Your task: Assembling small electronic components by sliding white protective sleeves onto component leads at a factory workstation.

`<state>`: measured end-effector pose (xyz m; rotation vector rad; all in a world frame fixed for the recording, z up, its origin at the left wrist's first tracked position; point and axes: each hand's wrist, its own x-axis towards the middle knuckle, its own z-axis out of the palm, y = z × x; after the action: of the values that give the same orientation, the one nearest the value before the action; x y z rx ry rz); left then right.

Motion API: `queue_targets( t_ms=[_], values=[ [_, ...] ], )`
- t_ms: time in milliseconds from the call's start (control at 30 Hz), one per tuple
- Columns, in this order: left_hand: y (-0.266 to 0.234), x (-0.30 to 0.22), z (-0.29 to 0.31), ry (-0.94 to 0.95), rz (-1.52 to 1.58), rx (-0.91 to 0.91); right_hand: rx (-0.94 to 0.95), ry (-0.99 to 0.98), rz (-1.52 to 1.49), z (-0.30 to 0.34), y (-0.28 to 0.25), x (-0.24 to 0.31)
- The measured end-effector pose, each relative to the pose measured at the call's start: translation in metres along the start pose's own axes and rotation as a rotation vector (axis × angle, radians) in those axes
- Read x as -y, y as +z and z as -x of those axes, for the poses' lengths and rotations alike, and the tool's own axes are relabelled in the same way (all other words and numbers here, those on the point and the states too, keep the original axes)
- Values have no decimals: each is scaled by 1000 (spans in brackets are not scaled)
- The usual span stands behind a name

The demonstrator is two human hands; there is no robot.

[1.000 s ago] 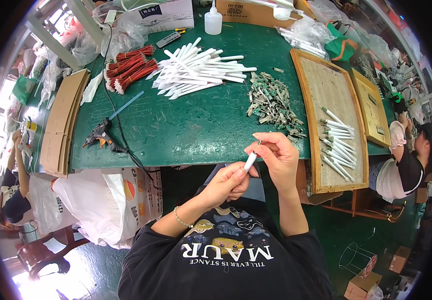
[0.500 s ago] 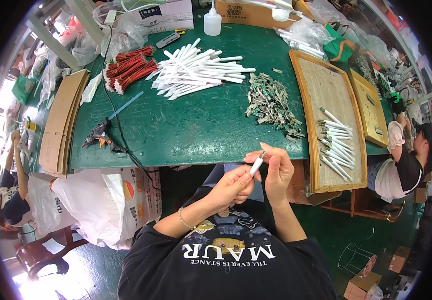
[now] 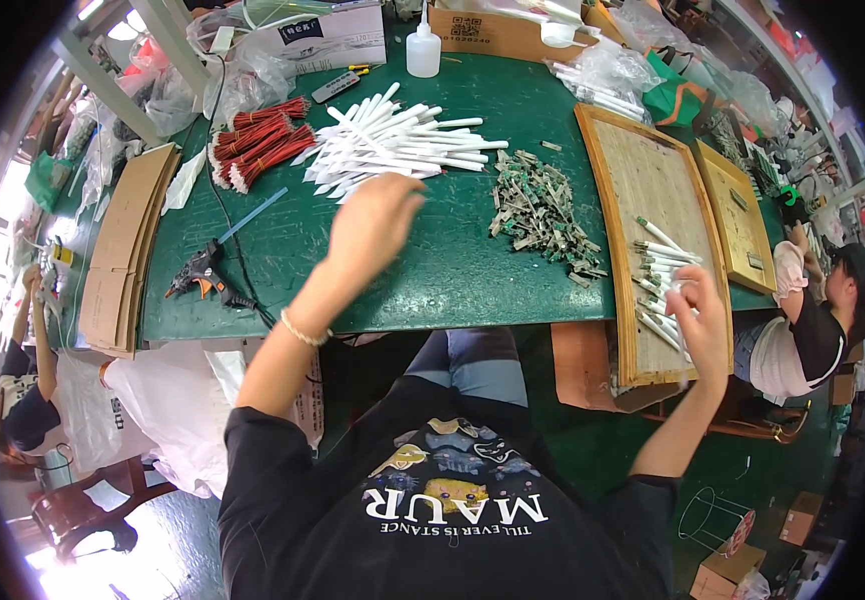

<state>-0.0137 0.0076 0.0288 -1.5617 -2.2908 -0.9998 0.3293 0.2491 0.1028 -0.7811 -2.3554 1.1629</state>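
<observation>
My left hand (image 3: 378, 225) is over the green table, just below the near edge of a heap of white sticks (image 3: 398, 135) with tapered ends. Its fingers are loosely spread and slightly blurred, and nothing shows in them. Above the wooden-framed tray (image 3: 643, 140) at the right is my right hand (image 3: 701, 310), its thumb and fingers pinched on a white stick (image 3: 675, 287), mostly hidden by the hand. Beneath that hand, several finished-looking white sticks (image 3: 661, 250) with metallic tips lie in the tray.
Small green-and-metal parts (image 3: 543, 215) are heaped left of the tray. Red wire bundles (image 3: 258, 145), a glue gun (image 3: 203, 275) with its cord, a squeeze bottle (image 3: 424, 50) and folded cardboard (image 3: 128, 250) are on the table. A co-worker (image 3: 818, 320) sits at the right.
My hands have parted from around the white stick in front of me. The left moved forward toward the white heap; the right carried the stick right, over the tray.
</observation>
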Motion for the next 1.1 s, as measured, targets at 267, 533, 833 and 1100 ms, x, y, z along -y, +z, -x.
queue_targets(
  t_ms=[267,533,833,1100],
  values=[
    [13,55,-9,109,-356,-54,221,-166,562,1,-13,-55],
    [10,43,-4,104,-350,97,0,-260,519,-13,86,-4],
    [-8,11,22,-70,-117,306,-187,-231,556,-17,126,-15],
    [1,5,32,-128,100,316,-205,-93,70,-11,144,-7]
  ],
)
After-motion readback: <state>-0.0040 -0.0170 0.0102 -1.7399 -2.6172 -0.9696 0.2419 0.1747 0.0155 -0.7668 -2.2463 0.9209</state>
